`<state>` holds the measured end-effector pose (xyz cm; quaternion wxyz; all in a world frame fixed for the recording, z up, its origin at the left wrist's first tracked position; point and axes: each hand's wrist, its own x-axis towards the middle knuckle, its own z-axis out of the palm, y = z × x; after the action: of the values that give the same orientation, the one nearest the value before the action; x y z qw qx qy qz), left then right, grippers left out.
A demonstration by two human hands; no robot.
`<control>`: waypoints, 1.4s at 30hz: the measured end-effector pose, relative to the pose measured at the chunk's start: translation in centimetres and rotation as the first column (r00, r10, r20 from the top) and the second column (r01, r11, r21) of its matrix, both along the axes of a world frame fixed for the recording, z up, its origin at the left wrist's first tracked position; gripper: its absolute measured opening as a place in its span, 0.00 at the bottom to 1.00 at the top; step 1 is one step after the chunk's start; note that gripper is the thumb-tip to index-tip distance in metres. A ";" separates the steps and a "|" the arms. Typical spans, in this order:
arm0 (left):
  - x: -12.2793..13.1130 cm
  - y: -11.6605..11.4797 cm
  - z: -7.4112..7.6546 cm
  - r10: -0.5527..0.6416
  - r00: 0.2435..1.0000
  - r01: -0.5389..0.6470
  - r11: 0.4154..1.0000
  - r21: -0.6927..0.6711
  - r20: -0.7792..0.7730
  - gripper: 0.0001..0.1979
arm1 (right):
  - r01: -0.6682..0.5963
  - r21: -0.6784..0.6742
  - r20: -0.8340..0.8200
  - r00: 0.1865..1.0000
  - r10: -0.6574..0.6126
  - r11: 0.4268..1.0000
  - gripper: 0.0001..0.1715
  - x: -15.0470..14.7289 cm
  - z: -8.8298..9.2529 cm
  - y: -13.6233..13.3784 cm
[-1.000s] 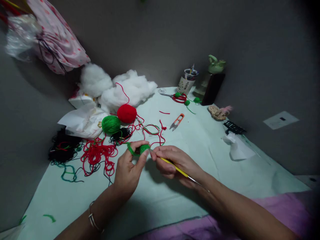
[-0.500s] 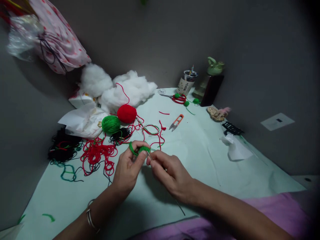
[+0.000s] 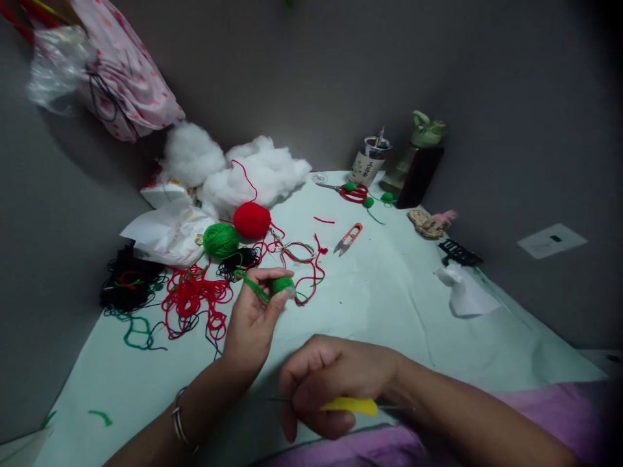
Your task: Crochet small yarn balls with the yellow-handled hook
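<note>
Since the earlier frames the right hand (image 3: 335,386) has drawn back from the left hand (image 3: 253,318) toward the near edge of the counter (image 3: 389,292), taking the hook (image 3: 348,406) with it; the two hands, then touching at the green piece, now sit apart.

Head view: the left hand is raised over the counter, thumb and forefinger clamped on a small green crochet piece (image 3: 283,284), with a green strand running from it across the fingers (image 3: 265,275) toward the green ball (image 3: 220,240). The right hand is curled shut around the yellow-handled hook, which lies roughly level, its thin metal tip pointing left. A bracelet (image 3: 180,425) circles the left wrist.

Beyond the hands lie a red ball (image 3: 252,220), loose red yarn (image 3: 195,301), black yarn (image 3: 129,285), white stuffing (image 3: 233,168) and orange snips (image 3: 348,238). At the far edge stand a cup (image 3: 372,162) and a bottle (image 3: 418,165), near red-handled scissors (image 3: 348,190).
</note>
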<state>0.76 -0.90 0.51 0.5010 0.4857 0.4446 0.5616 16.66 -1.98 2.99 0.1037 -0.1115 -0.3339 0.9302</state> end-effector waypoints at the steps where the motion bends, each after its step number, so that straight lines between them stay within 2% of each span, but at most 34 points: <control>1: 0.1 0.0 0.1 0.012 1.000 -0.012 1.000 -0.006 0.027 0.09 | 0.018 0.003 -0.002 1.000 -0.018 1.000 0.09 0.1 0.1 0.0; 3: 0.1 0.0 0.2 0.024 0.997 -0.023 1.000 -0.006 0.069 0.10 | 0.190 0.060 0.024 0.981 -0.192 0.980 0.09 0.4 0.3 0.2; 5: 0.1 0.0 0.4 0.021 0.996 -0.022 1.000 0.006 0.085 0.09 | 0.402 0.144 0.061 0.908 -0.414 0.904 0.10 0.8 0.6 0.8; 7: 0.0 0.0 0.5 0.020 0.997 -0.022 0.999 0.025 0.073 0.08 | 0.513 0.215 0.087 0.837 -0.540 0.831 0.11 1.0 0.8 1.4; 8: 0.0 -0.1 0.5 0.021 0.998 -0.023 0.999 0.033 0.060 0.07 | 0.533 0.237 0.093 0.820 -0.565 0.812 0.11 1.1 0.8 1.6; 17: 0.0 -0.4 0.1 0.010 1.000 -0.009 0.999 0.043 -0.021 0.08 | 0.462 0.296 0.158 0.839 -0.520 0.836 0.10 0.7 0.2 1.6; 23: 0.0 -0.7 -0.2 0.007 0.998 0.003 0.988 0.153 -0.065 0.08 | 0.480 0.202 0.183 0.838 -0.514 0.854 0.12 0.8 0.4 1.7; 25: 0.0 -0.7 -0.3 0.011 0.995 0.004 0.988 0.153 -0.100 0.07 | 0.494 0.232 0.189 0.822 -0.537 0.838 0.13 0.7 0.5 1.5; 27: 0.0 -0.6 -0.1 0.005 0.993 0.009 0.993 0.116 -0.114 0.05 | 0.518 0.360 0.185 0.775 -0.604 0.776 0.13 0.4 0.6 1.0; 29: 0.0 -0.4 0.2 -0.021 0.994 0.028 0.997 0.068 -0.106 0.04 | 0.508 0.535 0.179 0.713 -0.678 0.675 0.13 0.1 0.8 0.3; 33: 0.0 -0.1 1.0 -0.094 0.992 0.096 0.995 0.012 -0.078 0.04 | 0.320 0.831 0.173 0.630 -0.757 0.455 0.13 -0.3 1.2 -0.9; 35: 0.0 -0.1 1.2 -0.096 0.992 0.096 0.995 0.001 -0.079 0.04 | 0.212 0.917 0.146 0.612 -0.778 0.338 0.11 -0.3 1.2 -1.1; 37: 0.0 -0.2 1.2 -0.079 0.993 0.078 0.997 -0.013 -0.093 0.04 | 0.163 0.950 0.116 0.604 -0.789 0.265 0.09 -0.3 0.9 -1.0; 38: 0.0 -0.3 1.1 -0.072 0.993 0.070 0.997 -0.018 -0.099 0.04 | 0.170 0.947 0.118 0.604 -0.789 0.272 0.09 -0.2 0.8 -0.8; 39: 0.0 -0.3 1.0 -0.065 0.993 0.064 0.998 -0.017 -0.100 0.03 | 0.207 0.925 0.133 0.607 -0.783 0.318 0.09 -0.2 0.6 -0.6; 40: 0.1 -0.3 0.8 -0.058 0.994 0.058 0.998 -0.006 -0.098 0.04 | 0.264 0.873 0.167 0.628 -0.760 0.410 0.09 -0.2 0.5 -0.5; 41: 0.1 -0.3 0.7 -0.051 0.995 0.052 0.999 0.005 -0.087 0.04 | 0.322 0.779 0.205 0.681 -0.704 0.538 0.10 -0.3 0.5 -0.4; 42: 0.1 -0.2 0.5 -0.044 0.997 0.045 0.999 0.014 -0.068 0.04 | 0.346 0.643 0.227 0.766 -0.602 0.683 0.10 -0.3 0.6 -0.3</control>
<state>0.83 -1.08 1.02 0.4943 0.5180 0.4462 0.5368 16.35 -2.27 3.56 0.3006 -0.3581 -0.5661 0.6789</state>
